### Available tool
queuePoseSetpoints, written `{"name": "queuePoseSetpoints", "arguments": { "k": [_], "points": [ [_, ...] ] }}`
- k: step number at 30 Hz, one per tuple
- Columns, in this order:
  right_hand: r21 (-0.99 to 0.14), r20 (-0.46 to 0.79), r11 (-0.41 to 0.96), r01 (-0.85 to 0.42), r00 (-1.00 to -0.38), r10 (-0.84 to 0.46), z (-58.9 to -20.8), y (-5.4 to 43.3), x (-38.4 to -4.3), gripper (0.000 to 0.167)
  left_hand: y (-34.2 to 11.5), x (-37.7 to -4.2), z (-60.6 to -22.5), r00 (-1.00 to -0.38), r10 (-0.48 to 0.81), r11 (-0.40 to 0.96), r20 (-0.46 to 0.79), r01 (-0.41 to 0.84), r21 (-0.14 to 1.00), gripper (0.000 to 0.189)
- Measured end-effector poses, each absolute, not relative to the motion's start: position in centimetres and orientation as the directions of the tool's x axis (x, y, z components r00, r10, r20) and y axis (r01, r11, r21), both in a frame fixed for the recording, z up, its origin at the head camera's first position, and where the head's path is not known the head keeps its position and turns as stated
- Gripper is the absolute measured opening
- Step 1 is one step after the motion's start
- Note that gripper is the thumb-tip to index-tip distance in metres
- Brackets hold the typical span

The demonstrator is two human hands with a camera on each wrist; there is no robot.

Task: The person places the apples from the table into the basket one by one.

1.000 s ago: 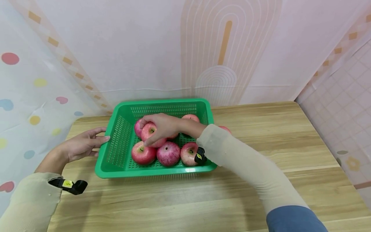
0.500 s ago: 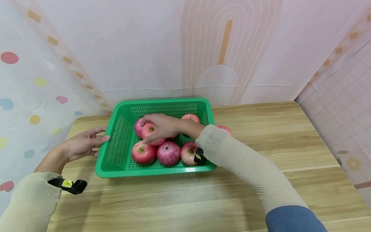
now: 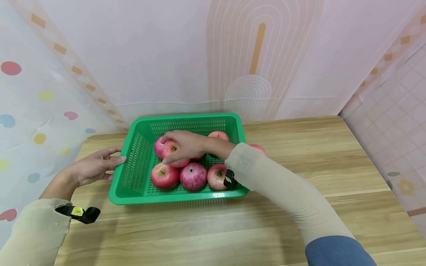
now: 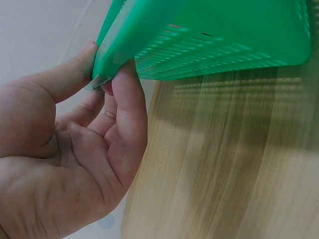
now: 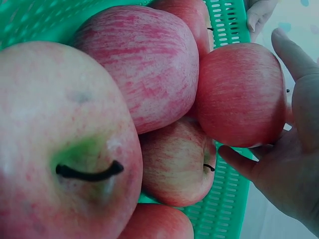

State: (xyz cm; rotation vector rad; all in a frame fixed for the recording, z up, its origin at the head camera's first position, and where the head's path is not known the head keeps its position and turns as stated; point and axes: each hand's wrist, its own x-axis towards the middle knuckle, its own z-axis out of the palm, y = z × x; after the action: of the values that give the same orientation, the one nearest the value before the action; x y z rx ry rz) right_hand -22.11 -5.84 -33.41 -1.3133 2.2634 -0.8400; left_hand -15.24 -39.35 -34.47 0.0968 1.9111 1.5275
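Note:
A green slotted plastic basket [image 3: 179, 197] holds several red and pink apples. At its left end, my left hand [image 3: 94, 166] pinches the rim between thumb and fingers; the left wrist view shows the thumb on one side of the green rim [image 4: 122, 47] and the fingertips under it. My right hand [image 3: 189, 143] reaches into the basket and grips a pinkish apple [image 3: 170, 148], thumb on its near side and fingers on its far side. That apple [image 5: 241, 94] rests against neighbouring apples in the right wrist view. Along the front lie a red apple [image 3: 164, 176] and a purplish striped apple [image 3: 193, 176].
The wooden table [image 3: 206, 229] stands against a patterned wall sheet [image 3: 159, 55]. Outside the basket on the right, another apple [image 3: 258, 148] lies partly hidden behind my right sleeve [image 3: 276, 184]. The left third of the basket floor shows bare slots.
The gripped apple and the fingers on it have shifted very slightly over the last second. My left hand and the basket stay in place.

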Motion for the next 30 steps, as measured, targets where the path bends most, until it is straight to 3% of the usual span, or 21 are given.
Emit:
{"name": "queuePoseSetpoints", "arguments": {
  "k": [13, 24, 30],
  "points": [
    [-0.625, 0.007, 0.367, -0.689, -0.475, -0.88, -32.4, -4.8, -22.4, 0.047, -39.5, -15.1, -34.5, -0.758, 0.474, 0.29, -0.448, -0.346, 0.892, 0.026],
    [-0.555, -0.029, 0.395, -0.732, -0.458, -0.889, -30.2, -3.4, -21.8, 0.059, -39.6, -15.2, -34.5, -0.756, 0.478, 0.284, -0.447, -0.349, 0.893, 0.027],
    [-0.452, -0.062, 0.46, -0.764, -0.488, -0.871, -29.1, -1.8, -21.4, 0.068, -39.6, -15.2, -34.6, -0.759, 0.469, 0.298, -0.453, -0.347, 0.889, 0.026]
  ]
}}
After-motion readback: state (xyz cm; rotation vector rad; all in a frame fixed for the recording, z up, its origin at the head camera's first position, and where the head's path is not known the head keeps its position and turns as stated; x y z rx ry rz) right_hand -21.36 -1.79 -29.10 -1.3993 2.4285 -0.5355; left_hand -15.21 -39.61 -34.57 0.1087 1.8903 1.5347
